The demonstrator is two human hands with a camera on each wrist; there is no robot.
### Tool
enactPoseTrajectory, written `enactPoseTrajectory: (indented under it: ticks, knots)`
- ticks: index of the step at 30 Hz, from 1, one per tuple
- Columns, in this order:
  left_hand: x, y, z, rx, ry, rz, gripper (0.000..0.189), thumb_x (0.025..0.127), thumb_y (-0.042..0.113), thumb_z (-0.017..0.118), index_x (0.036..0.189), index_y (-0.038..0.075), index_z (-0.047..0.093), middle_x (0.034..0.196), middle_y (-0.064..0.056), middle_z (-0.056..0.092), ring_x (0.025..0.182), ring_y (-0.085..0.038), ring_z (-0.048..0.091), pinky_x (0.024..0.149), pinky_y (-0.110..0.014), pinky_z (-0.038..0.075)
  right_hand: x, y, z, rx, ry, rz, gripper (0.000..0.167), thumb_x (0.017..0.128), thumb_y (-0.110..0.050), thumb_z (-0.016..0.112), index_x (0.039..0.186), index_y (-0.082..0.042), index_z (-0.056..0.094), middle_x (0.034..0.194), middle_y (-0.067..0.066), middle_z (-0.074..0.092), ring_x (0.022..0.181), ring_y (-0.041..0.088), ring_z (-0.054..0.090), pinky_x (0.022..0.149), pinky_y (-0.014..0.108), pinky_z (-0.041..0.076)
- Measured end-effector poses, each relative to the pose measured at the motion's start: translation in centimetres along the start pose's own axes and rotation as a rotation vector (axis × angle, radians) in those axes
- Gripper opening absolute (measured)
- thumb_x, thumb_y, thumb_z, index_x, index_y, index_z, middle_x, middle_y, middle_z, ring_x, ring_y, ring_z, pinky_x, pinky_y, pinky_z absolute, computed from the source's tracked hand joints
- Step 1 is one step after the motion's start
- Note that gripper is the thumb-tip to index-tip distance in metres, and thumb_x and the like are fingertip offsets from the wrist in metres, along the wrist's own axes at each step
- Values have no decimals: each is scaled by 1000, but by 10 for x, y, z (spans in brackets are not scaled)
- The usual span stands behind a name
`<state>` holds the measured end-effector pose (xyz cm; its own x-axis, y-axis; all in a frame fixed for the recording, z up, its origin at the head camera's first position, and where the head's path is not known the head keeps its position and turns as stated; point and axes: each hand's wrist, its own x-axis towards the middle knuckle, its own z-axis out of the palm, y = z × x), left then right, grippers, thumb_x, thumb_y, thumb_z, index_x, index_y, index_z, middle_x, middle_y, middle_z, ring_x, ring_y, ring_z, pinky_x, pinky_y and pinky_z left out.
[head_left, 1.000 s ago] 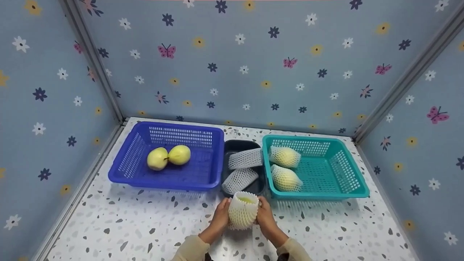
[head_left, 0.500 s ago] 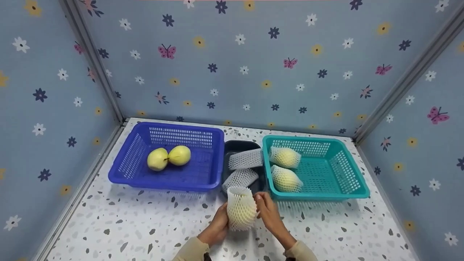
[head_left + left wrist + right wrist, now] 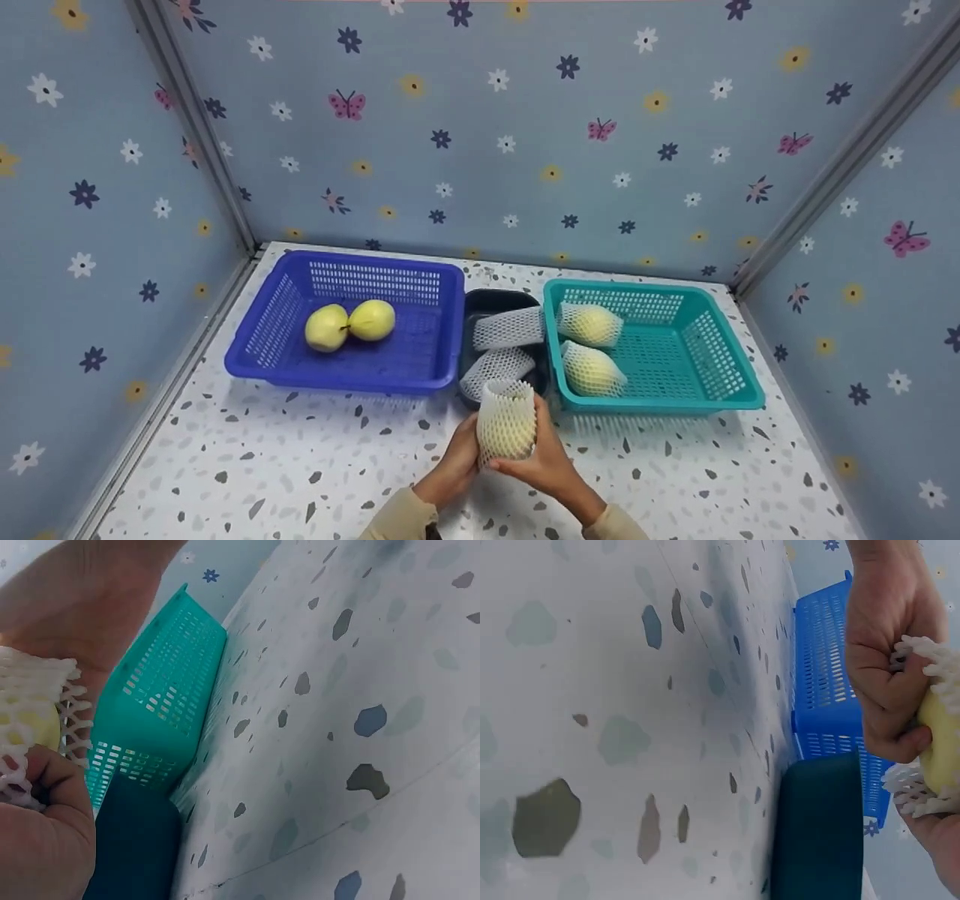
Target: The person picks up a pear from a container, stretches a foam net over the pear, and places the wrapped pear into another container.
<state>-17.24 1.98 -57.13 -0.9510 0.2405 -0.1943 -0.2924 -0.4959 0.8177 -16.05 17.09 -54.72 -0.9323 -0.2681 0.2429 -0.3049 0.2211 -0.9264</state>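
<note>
In front of me both hands hold a yellow pear (image 3: 939, 739) inside a white foam net sleeve (image 3: 508, 397). The left hand (image 3: 459, 456) grips the wrapped pear from the left side; its curled fingers show in the left wrist view. From the right, the right hand (image 3: 553, 459) wraps it, thumb across the lower front and fingers behind. The sleeve's open end points up and away from me, rising above the pear. Two empty foam sleeves (image 3: 499, 371) lie in the black tray (image 3: 495, 300) just beyond the hands.
A blue basket (image 3: 345, 379) at the left holds two bare pears (image 3: 372, 321). At the right, a teal basket (image 3: 667, 405) contains two pears in foam sleeves (image 3: 592, 369). Flower-patterned panels (image 3: 480, 112) enclose the speckled table (image 3: 315, 457) at the back and sides.
The right hand has shifted from the sleeve's upper right edge to a fuller grip, thumb now in front. The sleeve stands higher over the pear than one second ago.
</note>
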Motion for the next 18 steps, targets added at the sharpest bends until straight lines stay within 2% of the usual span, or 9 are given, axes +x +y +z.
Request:
enactPoseTrajectory:
  ticks: [3,6,9,13,18]
  knots:
    - [-2,0,-2,18,7,-23,39,105,26,34,125,-4,50,100,-1,61,89,-10,56,77,-24,47,-1,-10,3,-1,26,-34,100,64,-1,86,141,6,23,134,21,42,115,25,47,94,34,41]
    - [-3,1,-3,26,-6,-37,39,104,28,36,124,-2,51,98,-1,60,88,-11,56,76,-25,46,0,-20,3,14,34,-78,94,64,1,84,137,10,26,129,21,45,110,22,50,91,33,43]
    - [-2,2,-2,43,-10,-56,39,104,29,39,125,-1,53,98,0,61,88,-11,57,77,-25,46,2,-22,1,37,46,-101,92,63,2,84,135,9,27,128,20,44,108,22,50,90,33,43]
    - [-1,4,0,84,2,-82,38,103,30,39,122,0,55,88,0,62,77,-10,58,66,-24,48,5,-22,-2,54,57,-113,93,62,4,83,133,6,24,125,18,42,106,20,48,88,32,43]
    - [-1,9,0,138,-31,-48,30,104,25,37,110,3,55,78,1,56,66,-8,53,58,-22,45,10,-28,-12,53,45,-133,90,62,7,82,127,5,19,122,21,38,105,25,48,85,33,45]
